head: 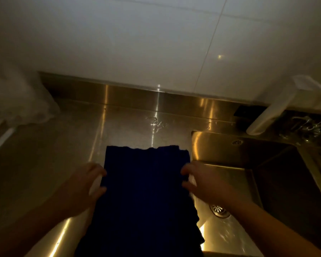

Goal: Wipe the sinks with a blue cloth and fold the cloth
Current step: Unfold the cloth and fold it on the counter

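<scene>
A dim steel counter [59, 145] runs under a white tiled wall [137, 43], with a sink [235, 156] sunk into it on the right, its drain [219, 210] showing; a white tube-shaped container [267, 116] leans behind the sink. The blue cloth [145, 186] lies spread on the counter just left of the sink, its near end reaching the bottom of the view; the left hand [83, 188] pinches its left edge and the right hand [202, 182] pinches its right edge, fingers curled on the fabric.
</scene>
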### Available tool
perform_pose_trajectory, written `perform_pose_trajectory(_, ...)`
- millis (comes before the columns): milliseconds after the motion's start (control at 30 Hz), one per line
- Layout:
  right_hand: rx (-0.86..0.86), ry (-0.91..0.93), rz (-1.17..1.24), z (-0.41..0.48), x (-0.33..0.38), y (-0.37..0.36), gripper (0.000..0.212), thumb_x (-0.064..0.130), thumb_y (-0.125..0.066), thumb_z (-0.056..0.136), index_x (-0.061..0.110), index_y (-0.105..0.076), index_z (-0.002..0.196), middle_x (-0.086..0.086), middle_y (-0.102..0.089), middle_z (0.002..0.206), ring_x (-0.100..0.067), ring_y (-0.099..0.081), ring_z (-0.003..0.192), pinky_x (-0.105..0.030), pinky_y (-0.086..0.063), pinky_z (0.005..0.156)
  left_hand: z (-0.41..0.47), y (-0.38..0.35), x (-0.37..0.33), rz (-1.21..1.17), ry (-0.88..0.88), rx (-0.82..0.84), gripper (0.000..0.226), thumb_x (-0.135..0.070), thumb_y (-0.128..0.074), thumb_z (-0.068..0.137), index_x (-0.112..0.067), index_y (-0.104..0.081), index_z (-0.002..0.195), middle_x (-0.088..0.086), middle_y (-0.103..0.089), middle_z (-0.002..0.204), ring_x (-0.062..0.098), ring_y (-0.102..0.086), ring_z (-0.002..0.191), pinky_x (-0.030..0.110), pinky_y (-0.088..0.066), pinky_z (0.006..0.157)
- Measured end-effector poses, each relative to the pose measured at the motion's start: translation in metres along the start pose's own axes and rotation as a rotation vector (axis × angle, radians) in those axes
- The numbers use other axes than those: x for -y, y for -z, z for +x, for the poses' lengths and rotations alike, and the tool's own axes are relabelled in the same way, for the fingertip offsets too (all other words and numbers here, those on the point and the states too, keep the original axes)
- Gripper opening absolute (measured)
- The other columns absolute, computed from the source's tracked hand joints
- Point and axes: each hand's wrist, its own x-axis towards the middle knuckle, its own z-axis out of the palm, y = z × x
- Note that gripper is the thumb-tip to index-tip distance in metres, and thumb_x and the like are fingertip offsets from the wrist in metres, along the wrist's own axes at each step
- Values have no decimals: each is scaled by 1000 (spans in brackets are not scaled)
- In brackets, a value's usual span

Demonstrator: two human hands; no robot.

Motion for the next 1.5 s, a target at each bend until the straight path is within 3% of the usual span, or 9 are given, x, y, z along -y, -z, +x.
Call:
perform_pose_trajectory(100, -253, -162, 49, 70, -5, -15, 42, 32, -54, 93, 20, -46, 133, -6, -49, 130, -21, -44, 119, -31, -39, 96, 71, -11, 15, 21, 228, -104, 38, -21, -68, 84, -12, -57, 120, 11, -52, 126, 30, -52, 111, 40, -42, 95)
perform_pose_trajectory(200, -290, -268, -3, 113, -11, -35, 42, 34, -49, 95, 22, -45, 135, -9, -49, 130, -26, -43, 121, -40, -41, 96, 110, -28, 25, 58, 331, 5, 46, -24, -62, 88, -11, -51, 131, 16, -47, 132, 34, -45, 121, 45, -39, 103)
perform_pose_trajectory(500, -551, -307, 308, 107, -33, -39, 12, 9, -64, 83, 19, -59, 83, 6, -56, 85, -12, -54, 82, -23, -47, 70, 133, -28, 37, 91, 370, 63, 18, -22, -66, 87, -7, -61, 96, 12, -53, 100, 25, -52, 88, 32, -39, 76)
perform_pose_trajectory(667, -396, -536, 402, 100, -53, -39, 14, 12, -63, 87, 16, -58, 100, -4, -61, 100, -21, -60, 92, -42, -55, 82, 136, -23, 33, 15, 360, 90, 14, -17, -67, 85, -10, -55, 86, 4, -56, 81, 23, -55, 77, 32, -37, 62)
perform_pose_trajectory(833, -259, -451, 241, 109, -49, -37, 36, 19, -62, 84, 22, -55, 120, -8, -44, 127, -26, -49, 114, -43, -52, 92, 146, -19, 26, 1, 388, 213, 22, -21, -70, 83, -15, -57, 100, 0, -57, 93, 19, -58, 89, 32, -48, 77)
perform_pose_trajectory(1000, -236, -420, 47, 113, -45, -38, 23, 29, -60, 89, 16, -57, 108, -9, -51, 118, -24, -48, 110, -37, -49, 89, 147, -16, 21, -81, 353, 171, 9, -16, -64, 88, -13, -61, 95, 5, -62, 96, 20, -58, 89, 35, -48, 77)
perform_pose_trajectory(1133, -103, -385, 169, 120, -43, -25, 15, 19, -55, 93, 11, -51, 105, -10, -60, 104, -22, -57, 91, -37, -52, 78, 144, -5, 23, -297, 339, 92, 8, -5, -64, 85, -7, -61, 92, 12, -63, 95, 28, -61, 91, 46, -51, 84)
perform_pose_trajectory(1333, -17, -332, 421, 130, -45, 19, 31, 12, -57, 92, 8, -55, 122, -12, -58, 118, -25, -57, 107, -38, -49, 92, 152, 11, 18, -409, 297, -116, 15, 0, -63, 84, -13, -59, 91, 6, -61, 90, 22, -59, 86, 38, -50, 72)
perform_pose_trajectory(1500, -101, -228, 316, 127, -40, 47, 19, 15, -58, 91, 10, -61, 110, -4, -59, 96, -18, -58, 90, -23, -44, 66, 151, 27, 5, -379, 194, -221, 15, 1, -64, 82, -8, -59, 93, 5, -60, 88, 19, -58, 83, 30, -49, 72)
